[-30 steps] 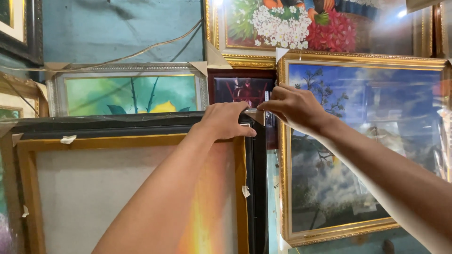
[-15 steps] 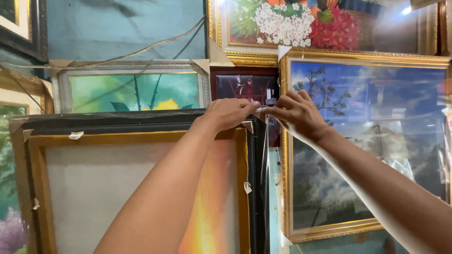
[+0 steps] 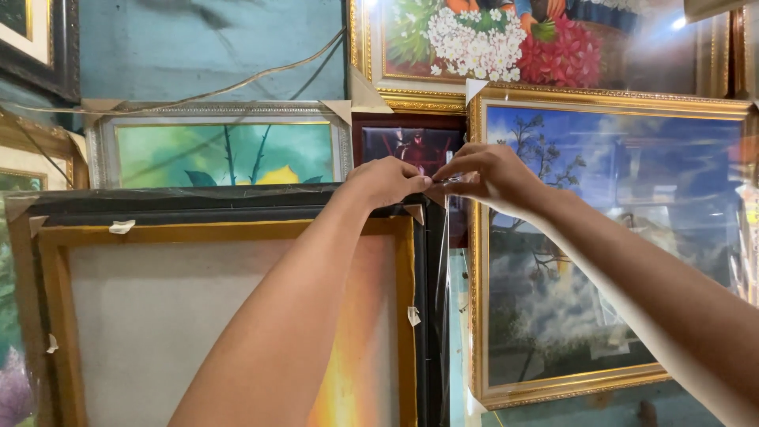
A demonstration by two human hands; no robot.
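Your left hand [image 3: 387, 180] is curled into a loose fist and rests on the top right corner of the black frame [image 3: 237, 202], the big picture leaning in front of you. Its fingers press down on the clear plastic wrap [image 3: 439, 261] that covers the frame. Your right hand [image 3: 486, 175] is just beside it, almost touching. Its thumb and fingers are pressed together, pinching a bit of the wrap at that same corner. What else may sit between the fingertips is too small to see.

Just past your right hand stands a gold-framed landscape painting [image 3: 609, 237]. Above both hands hangs a flower painting [image 3: 506, 39]. Under your left arm you see the orange and grey canvas [image 3: 237, 316] inside the black frame.

Here is what could go wrong. The wrap looks thin, so a hard tug could rip it. If your left hand lets go, the frame might tip and bump the gold one beside it.
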